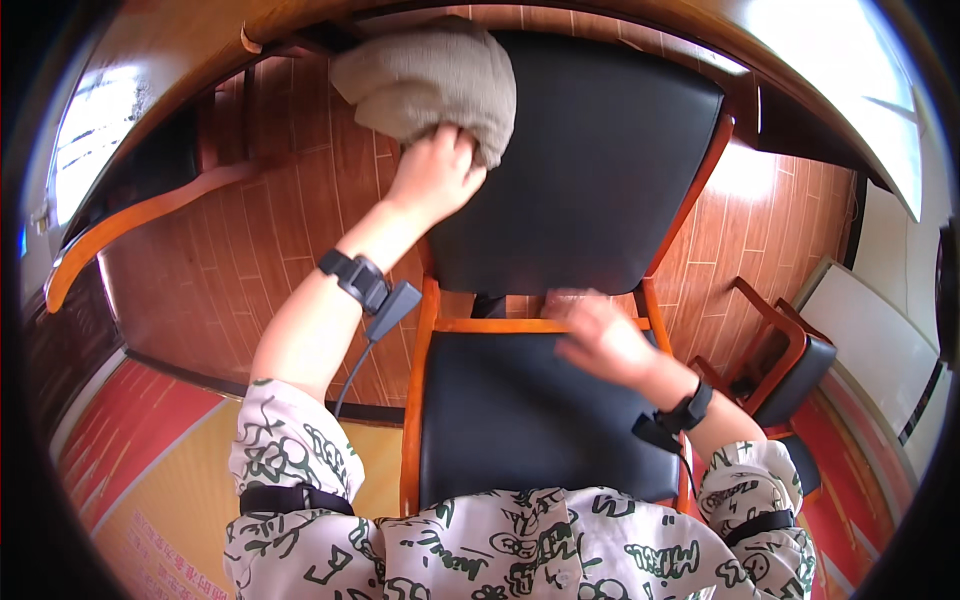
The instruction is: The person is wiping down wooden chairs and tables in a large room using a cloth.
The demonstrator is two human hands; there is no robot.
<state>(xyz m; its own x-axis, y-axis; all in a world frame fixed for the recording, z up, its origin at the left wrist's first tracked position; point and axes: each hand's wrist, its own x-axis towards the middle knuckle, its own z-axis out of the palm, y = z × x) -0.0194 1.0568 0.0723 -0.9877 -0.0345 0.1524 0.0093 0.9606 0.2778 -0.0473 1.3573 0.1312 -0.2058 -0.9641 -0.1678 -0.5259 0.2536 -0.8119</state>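
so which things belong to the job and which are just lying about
Likely the job:
crumpled beige cloth, in the left grip
black-padded chair with orange-brown wooden frame, beneath it

Just about:
wooden chair with black padding, right
curved orange wooden armrest, left

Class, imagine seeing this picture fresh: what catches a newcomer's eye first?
Probably the black padded chair with its orange-brown wooden frame, filling the middle. Next, the bunched beige cloth at the backrest's upper left corner, with the left hand clutching its lower edge. The blurred right hand shows near the gap between backrest and seat.
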